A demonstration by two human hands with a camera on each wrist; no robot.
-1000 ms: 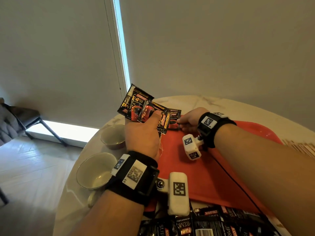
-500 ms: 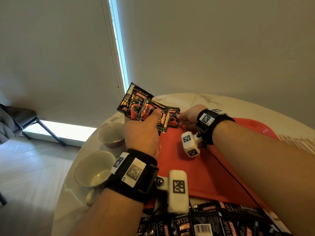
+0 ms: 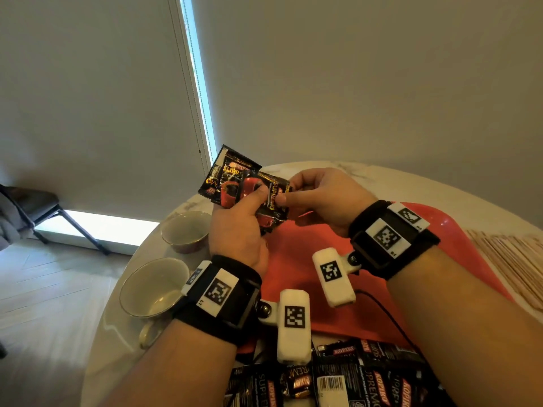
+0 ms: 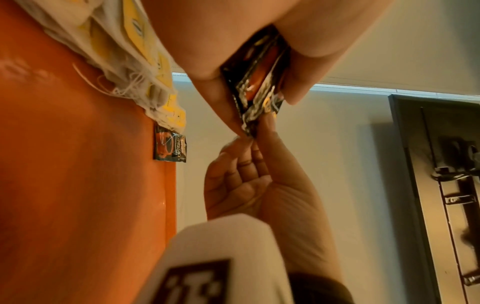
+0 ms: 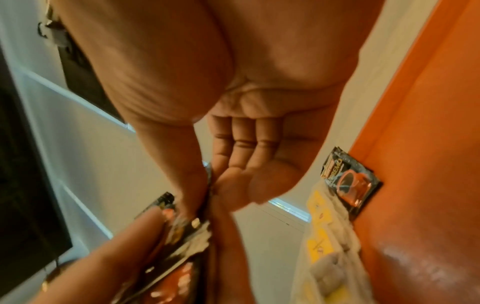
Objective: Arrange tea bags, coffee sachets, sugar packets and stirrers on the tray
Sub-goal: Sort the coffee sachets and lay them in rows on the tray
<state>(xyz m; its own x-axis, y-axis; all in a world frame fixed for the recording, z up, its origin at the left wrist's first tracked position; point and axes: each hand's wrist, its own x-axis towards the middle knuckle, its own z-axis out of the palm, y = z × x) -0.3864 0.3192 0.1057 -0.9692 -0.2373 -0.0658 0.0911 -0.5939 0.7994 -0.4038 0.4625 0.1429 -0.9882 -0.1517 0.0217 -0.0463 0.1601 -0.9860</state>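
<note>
My left hand (image 3: 249, 198) grips a fan of black-and-red coffee sachets (image 3: 232, 177) above the far left corner of the red tray (image 3: 296, 277). My right hand (image 3: 286, 192) pinches the right edge of one sachet in that fan between thumb and fingers; the right wrist view shows this pinch (image 5: 213, 185). A single coffee sachet (image 4: 170, 145) lies flat at the tray's far edge. Beside it on the tray is a row of white tea bags (image 4: 145, 61) with yellow tags.
A pile of more coffee sachets (image 3: 338, 377) lies at the near table edge, under my wrists. Wooden stirrers (image 3: 511, 254) lie right of the tray. Two cups (image 3: 152, 289) (image 3: 185, 230) stand on the round marble table, left of the tray.
My right hand has come up from the far edge of the tray, where a sachet now lies, to the fan in my left hand and pinches a sachet there.
</note>
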